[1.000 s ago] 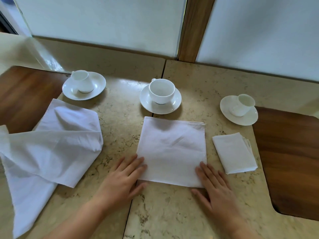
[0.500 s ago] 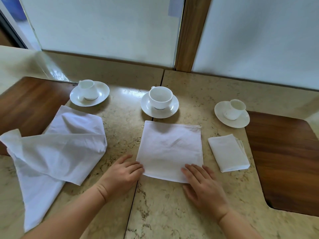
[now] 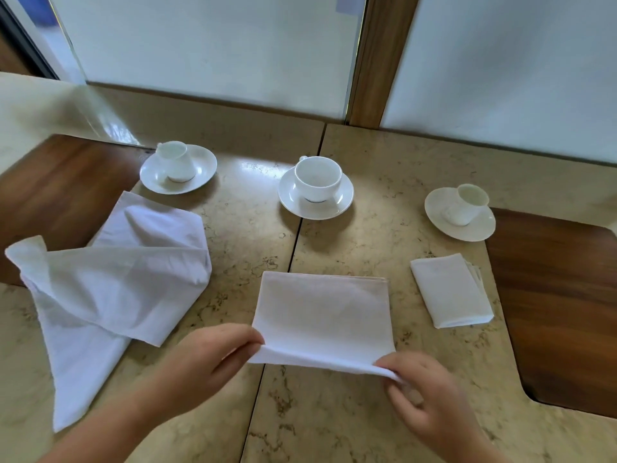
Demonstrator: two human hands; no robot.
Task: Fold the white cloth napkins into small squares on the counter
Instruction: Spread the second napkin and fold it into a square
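Both hands, left hand [image 3: 213,359] and right hand [image 3: 420,389], pinch the middle napkin's [image 3: 324,315] near corners, probably lifting. Next, fold it away evenly.

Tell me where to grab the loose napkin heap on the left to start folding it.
Take the napkin heap by its upturned corner at the far left, coming from the left with the left hand. That corner stands up off the counter, so fingers can pinch it; the rest lies flat or bunched.

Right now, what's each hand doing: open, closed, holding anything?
Left hand: closed, pinching the near left corner of the middle napkin.
Right hand: closed, pinching its near right corner.
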